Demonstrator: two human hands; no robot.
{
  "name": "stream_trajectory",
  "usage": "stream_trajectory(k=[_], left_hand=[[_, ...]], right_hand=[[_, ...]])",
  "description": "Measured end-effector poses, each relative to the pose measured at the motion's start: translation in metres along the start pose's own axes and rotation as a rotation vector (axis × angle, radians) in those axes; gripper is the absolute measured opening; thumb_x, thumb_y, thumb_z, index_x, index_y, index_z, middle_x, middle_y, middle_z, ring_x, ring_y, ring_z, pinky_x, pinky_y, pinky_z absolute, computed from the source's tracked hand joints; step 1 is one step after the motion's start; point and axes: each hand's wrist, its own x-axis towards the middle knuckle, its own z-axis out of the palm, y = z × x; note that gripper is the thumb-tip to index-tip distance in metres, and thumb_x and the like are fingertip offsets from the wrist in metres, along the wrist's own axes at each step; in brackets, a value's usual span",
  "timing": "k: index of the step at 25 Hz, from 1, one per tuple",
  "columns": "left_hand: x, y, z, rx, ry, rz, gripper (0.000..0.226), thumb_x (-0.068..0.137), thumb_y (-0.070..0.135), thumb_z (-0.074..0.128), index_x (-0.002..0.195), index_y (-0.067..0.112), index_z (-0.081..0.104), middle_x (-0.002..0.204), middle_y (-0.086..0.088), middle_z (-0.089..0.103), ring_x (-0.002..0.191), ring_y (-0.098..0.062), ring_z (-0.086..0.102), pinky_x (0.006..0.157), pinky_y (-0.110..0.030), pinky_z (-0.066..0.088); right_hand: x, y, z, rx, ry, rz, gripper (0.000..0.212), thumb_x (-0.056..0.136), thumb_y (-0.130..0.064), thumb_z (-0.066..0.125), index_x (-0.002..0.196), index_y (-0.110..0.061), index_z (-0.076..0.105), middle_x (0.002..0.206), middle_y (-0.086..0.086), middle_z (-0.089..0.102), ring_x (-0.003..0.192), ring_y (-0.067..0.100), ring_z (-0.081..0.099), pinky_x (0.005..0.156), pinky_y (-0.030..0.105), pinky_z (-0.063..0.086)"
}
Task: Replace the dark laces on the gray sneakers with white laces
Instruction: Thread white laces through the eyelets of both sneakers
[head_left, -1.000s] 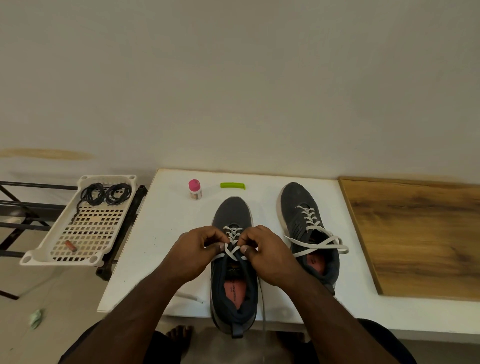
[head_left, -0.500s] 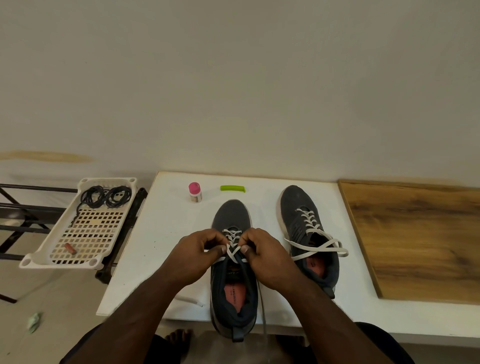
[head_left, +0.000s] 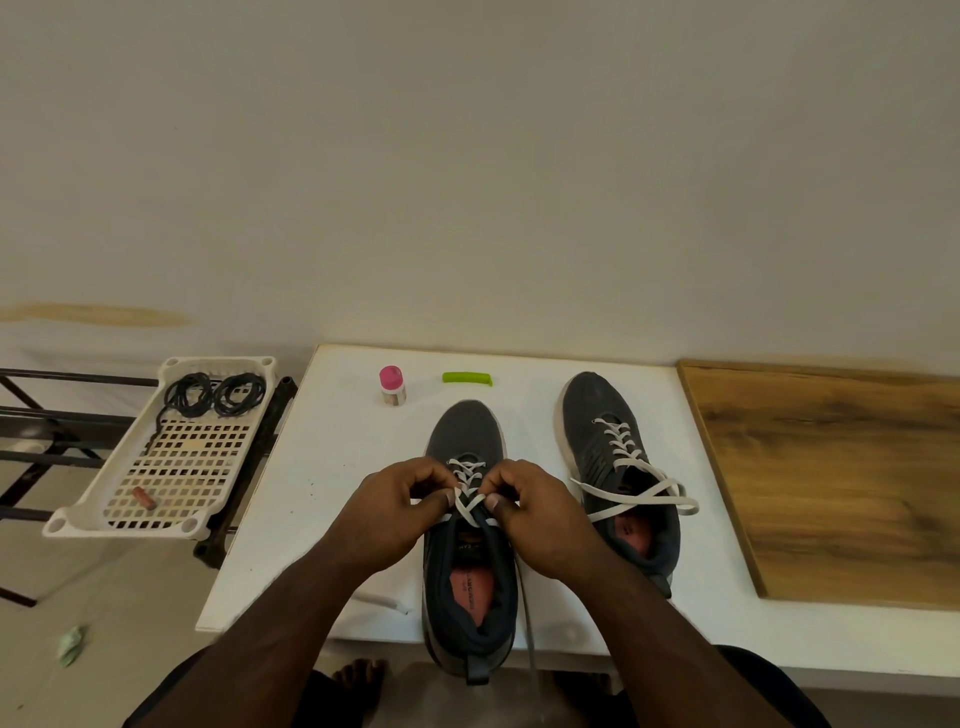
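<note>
Fingers: those of the left hand (head_left: 387, 512) and of the right hand (head_left: 537, 512) are curled in, and each thumb and forefinger pinches the white lace (head_left: 470, 506) on its own side of the near sneaker (head_left: 470, 545), at the upper eyelets just ahead of the tongue opening. The pinches sit close together over the crossing, likely so that both ends can be drawn evenly through the last holes.
Near sneaker: it stands lengthwise near the middle of the white tabletop (head_left: 322, 467), its toe toward the far edge and its heel overhanging the near edge, which puts the eyelets straight under the hands.
Lace ends: one end hangs down past the near edge beside the heel; another short piece lies on the tabletop near the left forearm.
Far sneaker (head_left: 618, 478): it stands to the right, apart from the first, already threaded with its own white lace (head_left: 631, 493), the loose ends crossed over the opening and not tied.
Dark laces (head_left: 215, 395): two coils lie at the far end of the white perforated tray (head_left: 171, 462), on a rack off the tabletop's left edge, out of the way of the work.
Stage: judging by this, the dark laces are out and the second sneaker is nearly laced; tying is probably what remains.
Other things: a pink-capped bottle (head_left: 392, 385) and a green clip (head_left: 466, 378) sit near the far edge.
</note>
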Motion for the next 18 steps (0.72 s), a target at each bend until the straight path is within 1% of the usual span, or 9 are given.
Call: stream_trajectory(k=[3, 6, 7, 10, 11, 13, 14, 16, 18], left_hand=[[0.0, -0.002, -0.001, -0.008, -0.015, -0.001, 0.013, 0.091, 0.017, 0.065, 0.091, 0.029, 0.071, 0.088, 0.017, 0.071, 0.091, -0.001, 0.065, 0.08, -0.019, 0.049], [-0.001, -0.002, -0.007, -0.011, -0.032, -0.044, 0.014, 0.091, 0.018, 0.068, 0.094, 0.031, 0.071, 0.09, 0.02, 0.072, 0.092, 0.003, 0.064, 0.081, -0.019, 0.049], [-0.002, -0.001, -0.01, -0.006, -0.051, -0.062, 0.015, 0.091, 0.018, 0.067, 0.095, 0.032, 0.072, 0.092, 0.02, 0.072, 0.092, 0.005, 0.064, 0.081, -0.018, 0.049], [-0.009, 0.002, -0.02, -0.012, -0.169, -0.109, 0.016, 0.093, 0.016, 0.066, 0.101, 0.029, 0.072, 0.099, 0.015, 0.072, 0.093, 0.005, 0.064, 0.08, -0.012, 0.049], [-0.011, 0.003, -0.021, -0.018, -0.196, -0.119, 0.016, 0.092, 0.015, 0.067, 0.102, 0.027, 0.072, 0.1, 0.012, 0.072, 0.093, 0.003, 0.065, 0.083, -0.014, 0.051], [-0.014, 0.003, -0.019, -0.006, -0.187, -0.136, 0.014, 0.091, 0.014, 0.069, 0.099, 0.025, 0.071, 0.099, 0.009, 0.073, 0.094, -0.004, 0.067, 0.09, -0.026, 0.055], [-0.015, 0.004, -0.017, 0.022, -0.172, -0.144, 0.011, 0.09, 0.015, 0.069, 0.096, 0.025, 0.071, 0.096, 0.009, 0.073, 0.093, -0.006, 0.068, 0.091, -0.031, 0.056], [-0.016, 0.005, -0.014, 0.09, -0.153, -0.146, 0.004, 0.091, 0.02, 0.069, 0.09, 0.024, 0.069, 0.09, 0.008, 0.072, 0.09, -0.009, 0.067, 0.09, -0.035, 0.056], [-0.017, 0.007, -0.012, 0.113, -0.143, -0.143, 0.005, 0.092, 0.023, 0.067, 0.088, 0.024, 0.067, 0.088, 0.008, 0.071, 0.088, -0.009, 0.066, 0.088, -0.035, 0.055]], right_hand=[[0.001, 0.004, 0.001, 0.03, 0.0, 0.021, 0.013, 0.094, -0.014, 0.06, 0.088, -0.026, 0.063, 0.093, -0.009, 0.064, 0.089, 0.005, 0.058, 0.078, 0.021, 0.046], [-0.001, 0.009, -0.006, 0.141, 0.046, 0.08, 0.017, 0.091, -0.016, 0.066, 0.089, -0.032, 0.065, 0.089, -0.008, 0.068, 0.087, 0.009, 0.064, 0.081, 0.033, 0.056], [-0.003, 0.011, -0.009, 0.127, 0.035, 0.095, 0.012, 0.091, -0.017, 0.067, 0.091, -0.03, 0.068, 0.088, -0.007, 0.069, 0.085, 0.009, 0.065, 0.081, 0.034, 0.057], [-0.015, 0.012, -0.017, 0.143, -0.111, 0.135, 0.003, 0.091, -0.021, 0.07, 0.093, -0.02, 0.072, 0.084, -0.007, 0.07, 0.077, 0.006, 0.063, 0.077, 0.03, 0.054], [-0.019, 0.01, -0.018, 0.168, -0.137, 0.148, 0.005, 0.089, -0.02, 0.072, 0.093, -0.017, 0.072, 0.083, -0.006, 0.069, 0.075, 0.006, 0.062, 0.076, 0.03, 0.054], [-0.024, 0.006, -0.018, 0.158, -0.132, 0.153, 0.006, 0.089, -0.019, 0.072, 0.09, -0.014, 0.072, 0.081, -0.002, 0.069, 0.074, 0.007, 0.062, 0.075, 0.031, 0.055], [-0.025, 0.005, -0.018, 0.134, -0.126, 0.156, 0.007, 0.09, -0.019, 0.071, 0.089, -0.013, 0.071, 0.079, -0.002, 0.068, 0.072, 0.007, 0.06, 0.074, 0.031, 0.054], [-0.027, 0.003, -0.017, 0.07, -0.131, 0.169, 0.008, 0.094, -0.021, 0.065, 0.091, -0.014, 0.067, 0.079, -0.002, 0.065, 0.072, 0.009, 0.058, 0.073, 0.032, 0.052], [-0.03, 0.006, -0.019, -0.013, -0.166, 0.184, 0.008, 0.097, -0.022, 0.058, 0.091, -0.018, 0.063, 0.084, -0.002, 0.065, 0.076, 0.012, 0.058, 0.074, 0.031, 0.05]])
